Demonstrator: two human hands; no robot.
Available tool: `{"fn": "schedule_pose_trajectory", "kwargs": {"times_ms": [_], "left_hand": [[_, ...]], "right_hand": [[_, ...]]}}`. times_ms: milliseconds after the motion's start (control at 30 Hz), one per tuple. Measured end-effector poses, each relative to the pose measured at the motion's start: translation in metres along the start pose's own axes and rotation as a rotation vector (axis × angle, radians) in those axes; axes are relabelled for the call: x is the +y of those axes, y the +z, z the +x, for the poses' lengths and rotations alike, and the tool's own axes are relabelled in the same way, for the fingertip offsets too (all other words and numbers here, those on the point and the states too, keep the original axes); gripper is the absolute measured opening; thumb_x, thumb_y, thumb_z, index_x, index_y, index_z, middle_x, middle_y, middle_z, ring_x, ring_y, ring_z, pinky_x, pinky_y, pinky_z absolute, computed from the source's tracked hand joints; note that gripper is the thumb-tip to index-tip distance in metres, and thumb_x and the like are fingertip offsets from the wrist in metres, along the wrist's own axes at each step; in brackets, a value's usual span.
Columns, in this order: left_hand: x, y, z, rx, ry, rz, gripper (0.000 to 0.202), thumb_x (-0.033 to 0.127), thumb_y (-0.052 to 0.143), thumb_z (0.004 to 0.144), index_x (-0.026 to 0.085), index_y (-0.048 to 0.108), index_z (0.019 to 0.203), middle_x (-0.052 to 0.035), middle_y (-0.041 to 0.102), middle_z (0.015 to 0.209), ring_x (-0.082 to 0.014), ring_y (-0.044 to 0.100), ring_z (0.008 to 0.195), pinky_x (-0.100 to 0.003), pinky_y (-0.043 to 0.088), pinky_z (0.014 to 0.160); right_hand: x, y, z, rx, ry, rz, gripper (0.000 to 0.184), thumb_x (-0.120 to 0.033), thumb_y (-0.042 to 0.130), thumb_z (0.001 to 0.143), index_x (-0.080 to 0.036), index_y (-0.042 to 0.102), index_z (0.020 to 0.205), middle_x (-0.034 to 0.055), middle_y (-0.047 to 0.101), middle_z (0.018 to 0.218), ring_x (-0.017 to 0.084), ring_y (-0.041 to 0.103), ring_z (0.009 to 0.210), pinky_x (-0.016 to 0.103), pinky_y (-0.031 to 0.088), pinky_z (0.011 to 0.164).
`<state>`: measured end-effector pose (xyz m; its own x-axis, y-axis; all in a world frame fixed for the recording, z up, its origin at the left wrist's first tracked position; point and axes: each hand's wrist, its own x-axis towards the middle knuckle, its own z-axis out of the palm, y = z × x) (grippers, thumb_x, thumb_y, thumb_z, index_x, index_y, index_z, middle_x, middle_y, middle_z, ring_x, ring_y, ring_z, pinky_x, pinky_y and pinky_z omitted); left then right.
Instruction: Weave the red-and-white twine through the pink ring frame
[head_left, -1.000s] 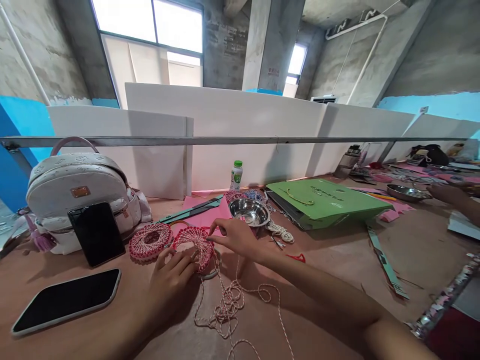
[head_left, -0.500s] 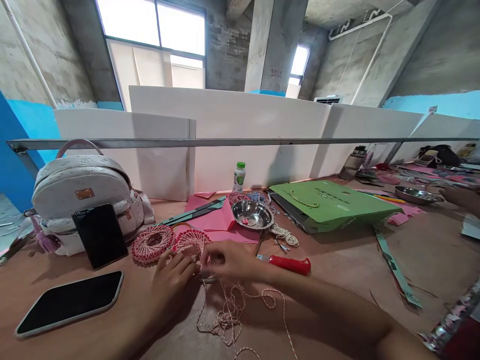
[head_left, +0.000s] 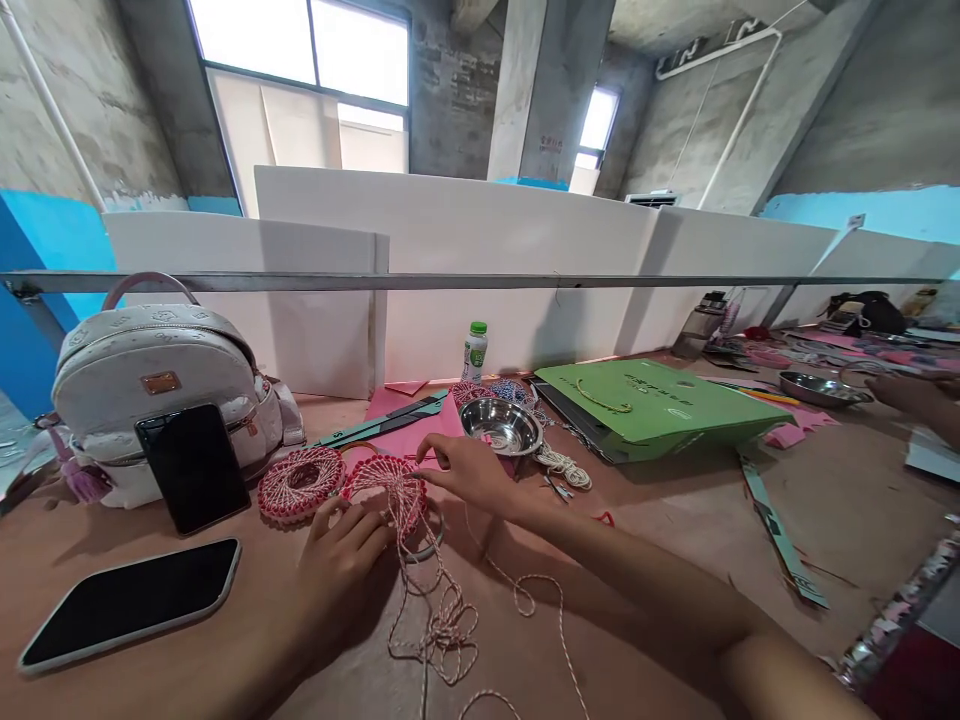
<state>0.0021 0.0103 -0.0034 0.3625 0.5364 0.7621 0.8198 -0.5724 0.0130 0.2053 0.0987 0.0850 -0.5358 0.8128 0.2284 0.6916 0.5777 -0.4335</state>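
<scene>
Bare concrete walls (head_left: 450,110) rise behind a white partition (head_left: 517,230), and along it runs a brown table (head_left: 660,590). A pale backpack (head_left: 161,335) stands at the left, contents hidden; further right lies a green bag (head_left: 667,400), its inside out of my sight. The left hand (head_left: 346,548) curls its fingers round the near edge of a red-and-white wound ring (head_left: 379,472), mid-table. The right hand (head_left: 469,475) has thumb and forefinger at the ring's right edge; whether they pinch anything I can't tell. Just beyond, a steel bowl (head_left: 517,426) holds pinkish bits, and behind it stands a green-capped bottle (head_left: 475,355).
</scene>
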Motion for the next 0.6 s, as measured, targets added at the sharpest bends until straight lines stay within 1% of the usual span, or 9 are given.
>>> {"fn": "schedule_pose_trajectory", "kwargs": {"times_ms": [100, 200, 333, 400, 467, 533, 567, 600], "left_hand": [[-0.001, 0.002, -0.002, 0.008, 0.007, -0.007, 0.017, 0.013, 0.055, 0.092, 0.024, 0.065, 0.083, 0.0009, 0.077, 0.088, -0.0213, 0.068, 0.092, -0.042, 0.031, 0.101], [-0.001, 0.004, -0.005, -0.007, 0.004, -0.015, 0.014, 0.014, 0.058, 0.092, 0.024, 0.065, 0.084, 0.001, 0.076, 0.087, -0.0213, 0.067, 0.092, -0.043, 0.03, 0.103], [-0.002, 0.005, -0.006, -0.013, -0.01, -0.019, 0.012, 0.017, 0.058, 0.092, 0.024, 0.065, 0.084, -0.0004, 0.076, 0.09, -0.0217, 0.066, 0.091, -0.044, 0.031, 0.103], [-0.002, 0.006, -0.006, -0.018, -0.019, -0.03, 0.015, 0.015, 0.056, 0.092, 0.024, 0.065, 0.085, -0.0002, 0.076, 0.089, -0.0212, 0.066, 0.09, -0.043, 0.031, 0.102], [-0.003, 0.005, -0.005, -0.027, -0.043, -0.042, 0.017, 0.014, 0.056, 0.092, 0.024, 0.065, 0.083, 0.0003, 0.075, 0.085, -0.0209, 0.066, 0.088, -0.043, 0.031, 0.101], [-0.002, 0.004, -0.004, -0.038, -0.077, -0.054, 0.018, 0.015, 0.055, 0.091, 0.024, 0.065, 0.08, 0.0002, 0.074, 0.084, -0.0213, 0.066, 0.086, -0.044, 0.031, 0.101], [-0.002, 0.003, -0.003, -0.044, -0.094, -0.063, 0.018, 0.015, 0.055, 0.091, 0.024, 0.065, 0.08, -0.0001, 0.074, 0.084, -0.0215, 0.067, 0.087, -0.045, 0.031, 0.101], [-0.002, 0.002, -0.002, -0.05, -0.11, -0.07, 0.018, 0.016, 0.055, 0.092, 0.024, 0.066, 0.08, -0.0005, 0.075, 0.086, -0.0217, 0.067, 0.087, -0.045, 0.031, 0.101]], "right_hand": [[0.012, 0.012, 0.011, 0.014, 0.022, 0.023, 0.027, -0.039, 0.072, 0.089, -0.016, 0.073, 0.103, -0.0028, 0.054, 0.069, 0.012, 0.047, 0.065, 0.025, 0.024, 0.06], [0.016, 0.022, 0.013, 0.025, 0.037, 0.058, 0.02, -0.033, 0.073, 0.087, -0.016, 0.074, 0.098, -0.0039, 0.051, 0.067, 0.012, 0.045, 0.063, 0.025, 0.023, 0.059], [0.012, 0.019, 0.014, 0.006, 0.02, 0.141, 0.013, -0.023, 0.069, 0.087, -0.014, 0.073, 0.096, -0.005, 0.045, 0.065, 0.011, 0.041, 0.062, 0.025, 0.025, 0.058], [0.004, 0.013, 0.008, -0.053, -0.016, 0.207, 0.011, -0.022, 0.068, 0.088, -0.013, 0.072, 0.094, -0.0063, 0.041, 0.062, 0.011, 0.038, 0.061, 0.025, 0.026, 0.057], [-0.01, 0.007, -0.009, -0.154, -0.077, 0.28, 0.009, -0.024, 0.069, 0.087, -0.015, 0.071, 0.091, -0.0072, 0.039, 0.06, 0.011, 0.036, 0.059, 0.024, 0.028, 0.055], [-0.028, 0.002, -0.037, -0.297, -0.157, 0.35, 0.011, -0.028, 0.075, 0.083, -0.018, 0.071, 0.086, -0.0069, 0.044, 0.062, 0.01, 0.039, 0.059, 0.022, 0.031, 0.055], [-0.036, 0.0, -0.053, -0.472, -0.221, 0.43, 0.013, -0.03, 0.074, 0.085, -0.018, 0.072, 0.09, -0.0067, 0.044, 0.063, 0.009, 0.04, 0.058, 0.022, 0.031, 0.054], [-0.044, -0.002, -0.069, -0.658, -0.289, 0.518, 0.015, -0.031, 0.073, 0.085, -0.018, 0.072, 0.093, -0.0056, 0.049, 0.066, 0.009, 0.045, 0.06, 0.021, 0.035, 0.055]]}}
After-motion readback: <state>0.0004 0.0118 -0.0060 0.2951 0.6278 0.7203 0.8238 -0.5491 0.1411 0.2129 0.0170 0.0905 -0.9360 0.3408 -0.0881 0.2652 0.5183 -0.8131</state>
